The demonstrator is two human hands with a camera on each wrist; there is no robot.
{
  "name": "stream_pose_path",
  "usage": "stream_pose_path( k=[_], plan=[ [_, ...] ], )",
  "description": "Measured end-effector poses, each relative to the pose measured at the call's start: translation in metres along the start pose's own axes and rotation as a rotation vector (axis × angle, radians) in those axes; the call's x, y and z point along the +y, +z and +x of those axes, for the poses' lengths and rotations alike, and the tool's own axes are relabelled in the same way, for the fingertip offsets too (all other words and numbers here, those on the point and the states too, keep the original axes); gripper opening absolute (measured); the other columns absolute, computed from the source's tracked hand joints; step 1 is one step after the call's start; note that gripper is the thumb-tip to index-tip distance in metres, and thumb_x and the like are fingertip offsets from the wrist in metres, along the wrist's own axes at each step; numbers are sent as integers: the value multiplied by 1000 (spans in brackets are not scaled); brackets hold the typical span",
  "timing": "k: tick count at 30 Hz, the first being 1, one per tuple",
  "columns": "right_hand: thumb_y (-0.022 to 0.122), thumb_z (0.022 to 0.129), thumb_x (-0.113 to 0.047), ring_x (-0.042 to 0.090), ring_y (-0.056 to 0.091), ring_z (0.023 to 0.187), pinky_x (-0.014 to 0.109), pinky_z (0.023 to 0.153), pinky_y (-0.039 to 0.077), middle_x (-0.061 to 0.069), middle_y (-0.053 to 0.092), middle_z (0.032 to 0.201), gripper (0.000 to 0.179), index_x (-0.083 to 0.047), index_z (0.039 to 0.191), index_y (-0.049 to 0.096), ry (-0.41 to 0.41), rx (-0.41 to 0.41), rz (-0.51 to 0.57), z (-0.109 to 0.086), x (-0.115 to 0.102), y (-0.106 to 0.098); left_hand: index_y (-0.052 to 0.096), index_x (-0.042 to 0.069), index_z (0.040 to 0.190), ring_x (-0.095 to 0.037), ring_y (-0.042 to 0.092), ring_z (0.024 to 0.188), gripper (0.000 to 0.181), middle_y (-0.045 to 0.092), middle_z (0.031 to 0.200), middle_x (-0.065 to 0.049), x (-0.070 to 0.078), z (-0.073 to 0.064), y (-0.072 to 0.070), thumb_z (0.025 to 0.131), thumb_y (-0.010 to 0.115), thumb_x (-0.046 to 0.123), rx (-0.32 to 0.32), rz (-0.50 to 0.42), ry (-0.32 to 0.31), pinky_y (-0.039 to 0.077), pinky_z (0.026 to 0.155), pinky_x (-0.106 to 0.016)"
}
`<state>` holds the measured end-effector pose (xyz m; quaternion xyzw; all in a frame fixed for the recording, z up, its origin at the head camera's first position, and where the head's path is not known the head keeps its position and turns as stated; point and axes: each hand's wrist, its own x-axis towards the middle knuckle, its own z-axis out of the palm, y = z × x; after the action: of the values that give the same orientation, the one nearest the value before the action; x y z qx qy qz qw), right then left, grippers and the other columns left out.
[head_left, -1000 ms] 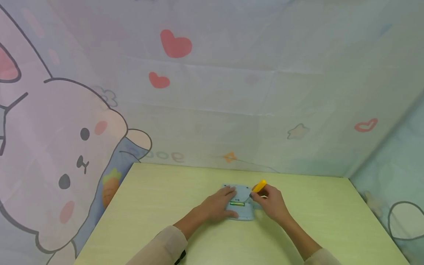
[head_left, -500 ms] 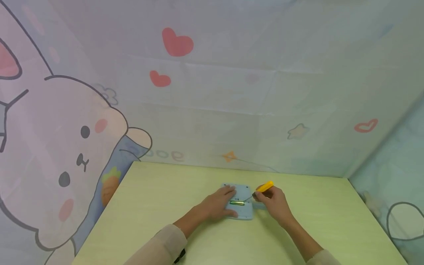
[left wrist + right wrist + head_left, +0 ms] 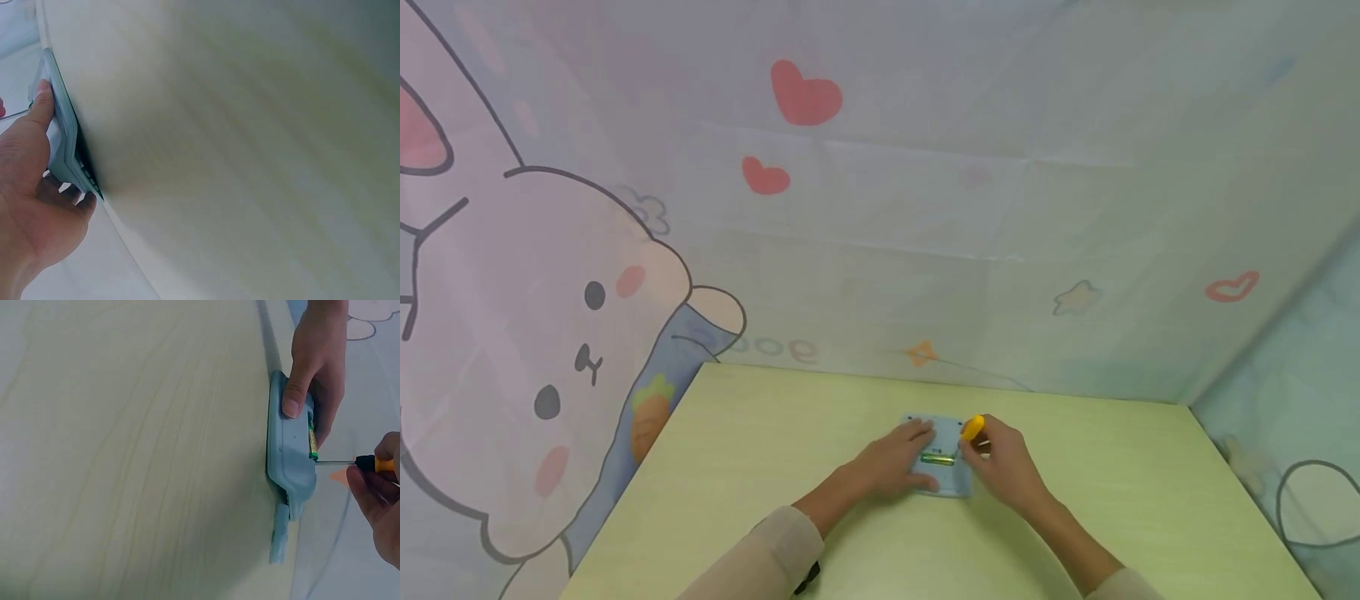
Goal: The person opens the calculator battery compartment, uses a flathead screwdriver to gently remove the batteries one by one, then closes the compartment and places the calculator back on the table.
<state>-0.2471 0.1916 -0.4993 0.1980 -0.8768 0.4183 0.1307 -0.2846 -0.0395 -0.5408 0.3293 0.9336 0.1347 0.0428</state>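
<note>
A light blue calculator [image 3: 951, 479] lies back side up on the table, with a green battery [image 3: 937, 459] in its opened slot. My left hand [image 3: 887, 462] presses on its left part, thumb and fingers spread over the back; the thumb [image 3: 292, 405] lies along the near side. With thumb and fingers, my right hand [image 3: 1003, 462] pinches a screwdriver [image 3: 973, 427] with a yellow handle and black collar. Its thin metal shaft [image 3: 334, 463] reaches to the right end of the battery. Keys [image 3: 92, 178] show at the calculator's underside in the left wrist view.
A small light blue piece [image 3: 279, 534] sits at the calculator's right end. The pale yellow-green table [image 3: 775, 417] ends at a printed cloth backdrop [image 3: 910, 250] behind it and another cloth [image 3: 1300, 417] on the right.
My right hand first swung the screwdriver handle to the right, then brought it back left, steeper and closer over the battery's end. The left hand and calculator stay in place.
</note>
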Motion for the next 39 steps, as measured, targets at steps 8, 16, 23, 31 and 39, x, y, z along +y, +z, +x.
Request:
stream_pose_path(
  k=[8, 16, 23, 31, 39],
  plan=[
    [77, 97, -6, 19, 72, 88, 31, 78, 63, 3, 74, 98, 10, -6, 106, 72, 129, 28, 15, 2, 5, 0, 40, 11, 164, -22, 26, 160, 88, 31, 173, -1, 0, 0, 0, 98, 67, 62, 0, 5, -7, 32, 125, -38],
    [74, 101, -12, 22, 74, 93, 30, 84, 63, 8, 75, 104, 14, -2, 111, 72, 222, 34, 136, 2, 14, -5, 40, 10, 164, -23, 26, 160, 88, 32, 172, -3, 2, -1, -4, 98, 67, 61, 5, 10, -4, 33, 124, -36],
    [68, 105, -14, 32, 76, 96, 40, 88, 63, 16, 76, 107, 20, 3, 116, 70, 344, 32, 293, -1, 18, -8, 41, 10, 164, -23, 28, 159, 89, 33, 171, -3, 2, -1, -4, 97, 68, 61, 2, 11, -2, 34, 124, -36],
    [65, 107, -10, 39, 74, 104, 42, 92, 61, 20, 73, 111, 25, 10, 122, 65, 407, 34, 412, -1, 24, -8, 39, 11, 165, -22, 25, 160, 89, 31, 173, -2, 0, 0, -2, 98, 67, 63, -3, 1, -13, 34, 124, -36],
    [63, 108, -12, 31, 75, 106, 43, 97, 59, 23, 70, 118, 33, 13, 130, 59, 462, 41, 526, 0, 25, -11, 37, 12, 166, -21, 24, 160, 89, 30, 173, -1, -1, 0, 0, 98, 67, 62, 2, -4, -11, 33, 124, -38]
  ],
)
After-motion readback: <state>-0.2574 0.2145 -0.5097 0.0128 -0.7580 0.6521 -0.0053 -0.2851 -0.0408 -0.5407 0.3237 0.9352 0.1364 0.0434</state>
